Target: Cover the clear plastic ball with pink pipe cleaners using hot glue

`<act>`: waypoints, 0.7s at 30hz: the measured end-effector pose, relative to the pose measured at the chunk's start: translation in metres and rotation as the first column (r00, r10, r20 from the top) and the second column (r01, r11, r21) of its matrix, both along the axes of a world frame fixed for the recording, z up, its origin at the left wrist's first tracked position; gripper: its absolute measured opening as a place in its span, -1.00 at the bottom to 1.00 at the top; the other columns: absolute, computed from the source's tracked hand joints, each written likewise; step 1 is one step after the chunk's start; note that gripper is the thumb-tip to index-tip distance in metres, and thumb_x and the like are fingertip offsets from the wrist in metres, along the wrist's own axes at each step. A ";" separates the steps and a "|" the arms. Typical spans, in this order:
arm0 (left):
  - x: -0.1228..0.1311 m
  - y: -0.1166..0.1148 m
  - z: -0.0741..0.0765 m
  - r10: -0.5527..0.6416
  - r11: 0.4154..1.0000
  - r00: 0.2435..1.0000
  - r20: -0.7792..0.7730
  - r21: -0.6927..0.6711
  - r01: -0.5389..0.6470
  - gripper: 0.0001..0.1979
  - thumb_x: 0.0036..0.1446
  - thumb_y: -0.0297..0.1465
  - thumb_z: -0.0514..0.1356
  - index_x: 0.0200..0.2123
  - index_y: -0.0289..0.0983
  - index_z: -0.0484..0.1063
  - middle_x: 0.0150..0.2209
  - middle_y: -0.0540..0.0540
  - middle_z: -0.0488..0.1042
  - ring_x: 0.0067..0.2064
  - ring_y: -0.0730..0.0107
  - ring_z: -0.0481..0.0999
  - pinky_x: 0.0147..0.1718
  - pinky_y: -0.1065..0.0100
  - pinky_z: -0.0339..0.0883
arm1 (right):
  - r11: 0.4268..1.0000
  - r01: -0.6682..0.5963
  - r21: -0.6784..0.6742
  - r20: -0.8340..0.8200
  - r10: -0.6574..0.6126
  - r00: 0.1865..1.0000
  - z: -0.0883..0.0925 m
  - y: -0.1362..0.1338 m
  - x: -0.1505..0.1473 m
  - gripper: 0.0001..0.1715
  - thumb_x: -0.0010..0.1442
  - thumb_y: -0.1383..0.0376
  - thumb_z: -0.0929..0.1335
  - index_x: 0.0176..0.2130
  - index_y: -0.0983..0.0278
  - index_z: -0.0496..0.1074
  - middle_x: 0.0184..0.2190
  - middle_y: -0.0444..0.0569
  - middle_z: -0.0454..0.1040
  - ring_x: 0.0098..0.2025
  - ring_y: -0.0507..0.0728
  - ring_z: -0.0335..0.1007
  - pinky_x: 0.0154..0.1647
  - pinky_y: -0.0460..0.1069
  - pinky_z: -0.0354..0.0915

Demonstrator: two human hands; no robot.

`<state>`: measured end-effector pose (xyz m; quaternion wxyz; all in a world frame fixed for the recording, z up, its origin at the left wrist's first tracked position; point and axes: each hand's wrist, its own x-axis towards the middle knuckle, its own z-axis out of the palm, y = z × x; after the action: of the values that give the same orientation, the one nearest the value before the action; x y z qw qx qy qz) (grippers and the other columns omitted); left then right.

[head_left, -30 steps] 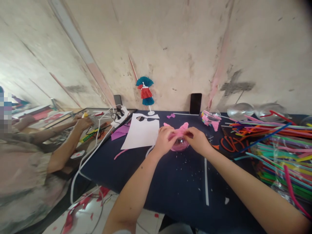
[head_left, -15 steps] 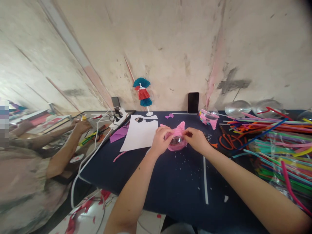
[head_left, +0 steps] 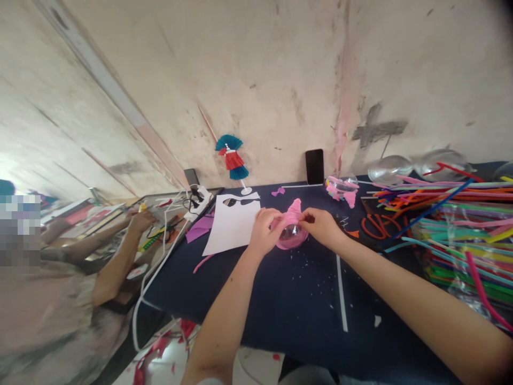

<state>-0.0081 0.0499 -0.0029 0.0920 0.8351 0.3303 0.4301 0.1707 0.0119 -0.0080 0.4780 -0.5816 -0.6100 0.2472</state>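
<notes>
The left hand (head_left: 267,231) and right hand (head_left: 321,229) are bare, as are both forearms (head_left: 226,310), the left carrying two small spots (head_left: 231,279); pale cloth (head_left: 210,381) borders the left elbow, with grey and black clothing (head_left: 306,377) between the arms.

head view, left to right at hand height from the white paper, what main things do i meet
White paper sheet, left hand, clear round shell wrapped in fuzzy pink, right hand, multicoloured fuzzy stems.

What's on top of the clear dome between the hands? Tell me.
Pink trim runs across the far side of the dome, with one pointed piece standing out. The left hand covers part of its left side; anything beneath is hidden.
</notes>
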 end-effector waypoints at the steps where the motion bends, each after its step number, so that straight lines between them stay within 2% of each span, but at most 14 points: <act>1: 0.002 0.000 0.003 0.001 1.000 1.000 -0.022 0.007 -0.001 -0.91 0.11 -0.35 0.16 -0.35 -0.22 0.43 -0.31 -0.06 0.52 -0.15 0.30 0.46 0.04 0.10 0.21 | 1.000 -0.002 -0.003 -0.002 0.002 1.000 0.000 0.000 0.000 -0.94 -0.10 0.41 0.32 -0.54 0.26 0.37 -0.56 -0.18 0.43 -0.49 0.02 0.33 -0.42 -0.08 0.22; 4: 0.011 0.003 0.010 0.013 1.000 0.994 -0.110 0.020 -0.011 -0.95 0.06 -0.37 0.21 -0.39 -0.23 0.44 -0.41 0.00 0.52 -0.27 0.34 0.48 0.07 0.07 0.16 | 1.000 -0.006 -0.010 -0.011 0.006 1.000 0.000 0.000 0.000 -0.95 -0.09 0.41 0.33 -0.53 0.26 0.38 -0.57 -0.18 0.44 -0.50 0.01 0.32 -0.44 -0.09 0.21; 8: 0.019 0.006 0.015 0.069 0.997 0.979 -0.190 0.035 -0.063 -0.91 0.02 -0.37 0.25 -0.49 -0.22 0.47 -0.49 0.00 0.48 -0.32 0.34 0.47 -0.02 0.09 0.24 | 1.000 -0.006 0.002 -0.015 0.006 1.000 -0.001 0.000 0.000 -0.95 -0.10 0.41 0.33 -0.54 0.26 0.38 -0.58 -0.19 0.43 -0.51 0.01 0.31 -0.45 -0.09 0.19; 17: 0.023 0.007 0.013 0.059 0.998 0.981 -0.186 -0.013 -0.063 -0.88 -0.10 -0.33 0.32 -0.50 -0.23 0.46 -0.32 -0.06 0.54 -0.24 0.29 0.51 -0.10 0.12 0.32 | 1.000 -0.024 0.013 -0.036 0.024 0.999 -0.006 0.003 0.001 -0.95 -0.10 0.40 0.34 -0.55 0.26 0.37 -0.59 -0.19 0.41 -0.52 0.00 0.28 -0.47 -0.10 0.18; 21: 0.022 0.005 0.015 0.061 0.996 0.972 -0.228 -0.043 -0.072 -0.88 -0.10 -0.34 0.32 -0.49 -0.23 0.43 -0.32 -0.04 0.57 -0.23 0.26 0.51 -0.09 0.11 0.29 | 0.999 -0.040 -0.016 -0.043 0.039 0.998 -0.003 0.003 0.005 -0.95 -0.12 0.40 0.36 -0.55 0.27 0.39 -0.61 -0.19 0.40 -0.54 0.00 0.28 -0.50 -0.10 0.17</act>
<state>0.0136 0.0544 0.0125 0.0605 0.8646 0.3772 0.3263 0.1756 0.0146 -0.0112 0.4809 -0.5680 -0.6092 0.2739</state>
